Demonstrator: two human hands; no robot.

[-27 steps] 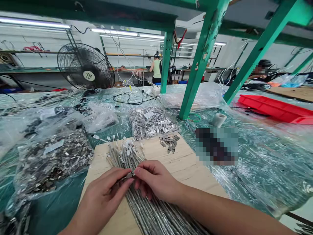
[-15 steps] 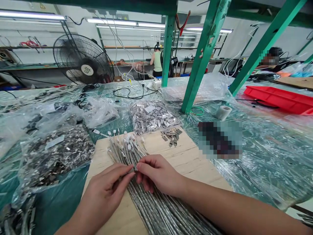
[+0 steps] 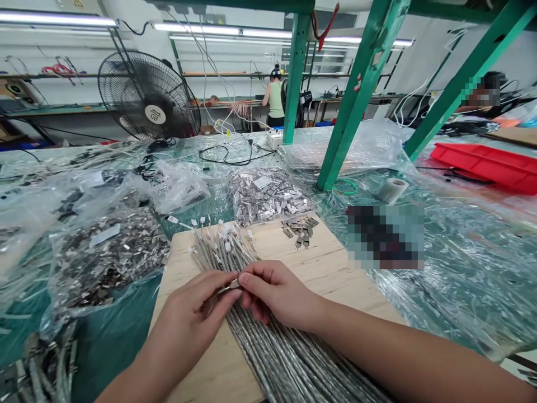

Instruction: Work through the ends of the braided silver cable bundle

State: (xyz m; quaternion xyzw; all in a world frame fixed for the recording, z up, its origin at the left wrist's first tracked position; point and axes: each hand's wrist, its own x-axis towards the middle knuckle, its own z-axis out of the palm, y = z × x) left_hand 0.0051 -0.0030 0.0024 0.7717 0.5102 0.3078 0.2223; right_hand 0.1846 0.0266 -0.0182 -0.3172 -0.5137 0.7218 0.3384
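Observation:
My left hand [image 3: 191, 322] and my right hand [image 3: 279, 294] meet fingertip to fingertip over a wooden board [image 3: 319, 274]. Between them they pinch a small metal clip [image 3: 232, 286] on the end of a thin silver cable. Under both hands lies a thick bundle of silver braided cables [image 3: 268, 347], running from the board's far side toward me. A few loose metal clips [image 3: 300, 229] lie on the board's far right corner.
Clear bags of metal parts lie at the left [image 3: 109, 257] and beyond the board [image 3: 266, 196]. Green frame posts [image 3: 356, 106] rise from the plastic-covered table. A black fan [image 3: 149, 98], a tape roll [image 3: 390, 190] and a red tray [image 3: 486, 165] stand farther off. Other people work in the background.
Both hands stay joined on the small clip with only slight finger shifts. The camera view has tilted a little, moving the scene down and right.

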